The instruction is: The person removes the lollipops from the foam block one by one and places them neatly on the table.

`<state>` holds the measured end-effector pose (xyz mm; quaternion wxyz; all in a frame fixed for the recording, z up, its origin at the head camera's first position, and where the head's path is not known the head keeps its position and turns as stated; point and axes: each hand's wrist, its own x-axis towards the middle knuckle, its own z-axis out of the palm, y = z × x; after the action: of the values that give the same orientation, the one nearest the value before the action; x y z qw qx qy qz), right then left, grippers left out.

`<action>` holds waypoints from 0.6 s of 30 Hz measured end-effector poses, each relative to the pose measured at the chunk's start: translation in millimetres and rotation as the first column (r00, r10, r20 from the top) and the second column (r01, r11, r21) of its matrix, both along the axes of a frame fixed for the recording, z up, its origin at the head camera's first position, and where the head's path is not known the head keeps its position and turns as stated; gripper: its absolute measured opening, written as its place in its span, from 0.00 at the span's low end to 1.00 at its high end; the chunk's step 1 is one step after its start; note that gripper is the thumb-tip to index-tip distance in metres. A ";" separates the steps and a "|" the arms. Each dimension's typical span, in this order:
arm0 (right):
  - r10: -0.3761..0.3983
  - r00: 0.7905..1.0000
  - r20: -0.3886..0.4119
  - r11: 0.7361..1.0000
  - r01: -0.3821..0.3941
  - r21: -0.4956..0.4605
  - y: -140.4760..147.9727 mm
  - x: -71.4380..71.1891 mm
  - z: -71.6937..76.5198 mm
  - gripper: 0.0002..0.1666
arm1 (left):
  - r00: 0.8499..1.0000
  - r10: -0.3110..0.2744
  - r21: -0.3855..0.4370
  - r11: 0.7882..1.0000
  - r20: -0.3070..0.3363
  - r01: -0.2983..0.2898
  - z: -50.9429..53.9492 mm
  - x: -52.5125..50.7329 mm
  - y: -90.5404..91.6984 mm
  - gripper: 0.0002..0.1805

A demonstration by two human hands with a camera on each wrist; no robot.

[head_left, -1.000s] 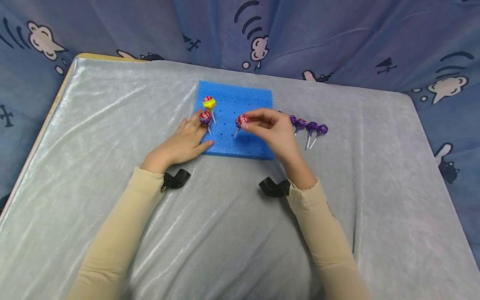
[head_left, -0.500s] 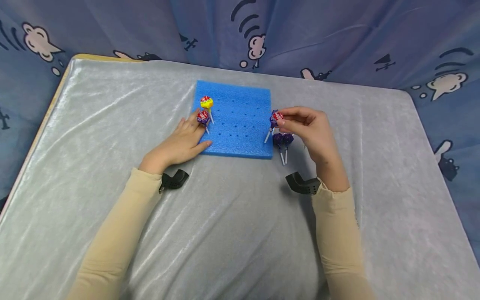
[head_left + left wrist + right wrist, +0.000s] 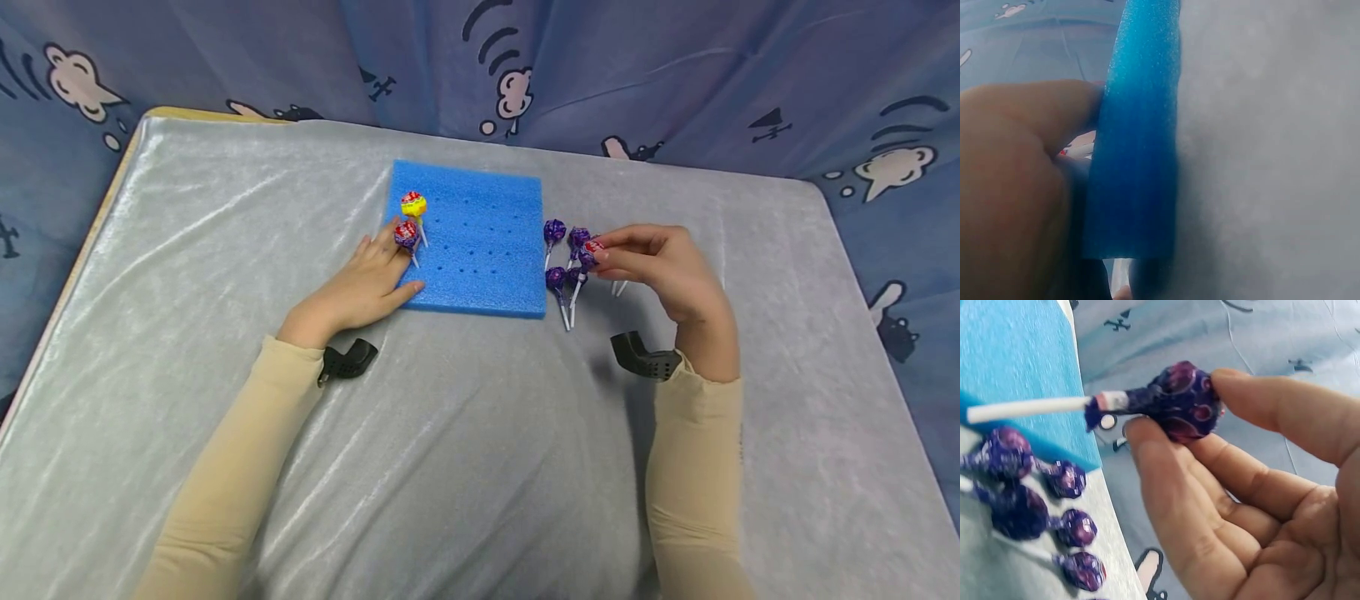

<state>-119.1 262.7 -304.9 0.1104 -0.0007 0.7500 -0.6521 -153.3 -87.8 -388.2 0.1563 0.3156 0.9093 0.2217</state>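
Note:
A blue foam block (image 3: 480, 283) with rows of small holes lies on the cloth. My left hand (image 3: 360, 287) rests flat across its left edge, thumb and fingers spread. By those fingers a yellow lollipop (image 3: 413, 205) and a purple-and-red lollipop (image 3: 407, 236) stand upright in the foam. My right hand (image 3: 667, 267), right of the block, pinches the wrapped head of another purple lollipop (image 3: 1185, 403) between thumb and fingers; its white stick points away from the palm in the right wrist view. Below it lie several purple lollipops (image 3: 555, 278) beside the block, partly hidden by the hand.
Grey velvety cloth (image 3: 465, 467) covers the table. A blue patterned curtain (image 3: 420, 67) hangs behind its far edge. Black wrist cameras (image 3: 349, 359) are strapped at both sleeves.
My right hand has moved right, from over the foam to above the loose lollipops, carrying the pinched lollipop. The left hand has stayed on the foam.

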 end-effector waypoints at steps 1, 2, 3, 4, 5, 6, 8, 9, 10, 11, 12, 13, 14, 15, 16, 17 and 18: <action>-0.002 1.000 0.014 1.000 0.002 0.013 2.1 -0.1 0.3 0.06 | 1.000 0.001 0.001 1.000 0.001 -0.001 0.1 0.1 0.0 0.36; -0.005 1.000 0.025 0.999 0.004 0.032 4.0 -0.2 0.5 0.06 | 1.000 0.001 0.003 1.000 0.002 -0.001 0.2 0.2 -0.1 0.36; -0.008 0.999 0.034 0.999 0.006 0.046 6.0 -0.4 0.4 0.05 | 1.000 0.002 0.004 1.000 0.002 -0.002 0.3 0.2 -0.2 0.36; -0.011 0.999 0.043 0.998 0.008 0.057 7.8 -0.7 0.1 0.05 | 1.000 0.002 0.004 1.000 0.003 -0.002 0.4 0.3 -0.3 0.36; -0.012 0.999 0.050 0.998 0.009 0.070 9.7 -1.1 -0.4 0.05 | 1.000 0.002 0.004 1.000 0.003 -0.002 0.3 0.4 -0.6 0.36; -0.013 0.998 0.055 0.997 0.009 0.081 11.6 -1.5 -1.0 0.05 | 1.000 0.003 0.003 1.000 0.004 -0.003 0.3 0.5 -0.7 0.36; -0.012 0.998 0.066 0.995 0.005 0.100 15.0 -2.5 -2.5 0.06 | 1.000 0.003 0.001 1.000 0.002 -0.003 0.3 0.5 -1.0 0.36; -0.013 0.997 0.075 0.995 0.005 0.102 16.8 -3.0 -3.4 0.06 | 1.000 0.003 0.000 1.000 0.002 -0.003 0.4 0.6 -1.0 0.36; -0.014 0.997 0.082 0.994 0.005 0.109 18.4 -3.5 -4.4 0.05 | 1.000 0.003 -0.001 1.000 0.002 -0.003 0.4 0.6 -1.0 0.36; -0.015 0.996 0.088 0.992 0.005 0.123 20.0 -4.0 -5.4 0.05 | 1.000 0.002 -0.002 1.000 0.001 -0.002 0.4 0.5 -1.0 0.36; -0.018 0.995 0.094 0.991 0.005 0.137 21.5 -4.6 -6.6 0.05 | 1.000 0.001 -0.004 1.000 0.002 -0.001 0.4 0.5 -0.9 0.36; -0.020 0.995 0.101 0.988 0.005 0.153 22.9 -5.2 -7.8 0.04 | 1.000 0.001 -0.005 1.000 0.003 -0.001 0.4 0.4 -0.9 0.36; -0.023 0.994 0.108 0.986 0.004 0.169 24.2 -5.8 -9.2 0.04 | 1.000 0.000 -0.007 1.000 0.004 0.000 0.3 0.3 -0.8 0.36; -0.024 0.993 0.115 0.982 0.002 0.188 25.5 -6.4 -10.8 0.04 | 1.000 -0.001 -0.009 1.000 0.005 0.001 0.3 0.3 -0.7 0.36; -0.026 0.992 0.121 0.978 0.001 0.209 26.7 -7.0 -12.5 0.04 | 1.000 -0.001 -0.010 1.000 0.005 0.001 0.3 0.2 -0.7 0.36; -0.027 0.991 0.130 0.975 -0.003 0.223 27.8 -7.6 -14.4 0.04 | 1.000 -0.001 -0.011 1.000 0.005 0.001 0.4 0.2 -0.6 0.36; -0.029 0.990 0.137 0.971 -0.005 0.240 28.8 -8.1 -16.2 0.04 | 1.000 -0.001 -0.011 1.000 0.005 0.001 0.5 0.2 -0.5 0.36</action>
<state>-127.1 291.6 -321.1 0.1579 0.0629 0.8136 -0.5561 -153.1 -88.3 -387.8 0.1607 0.3146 0.9099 0.2173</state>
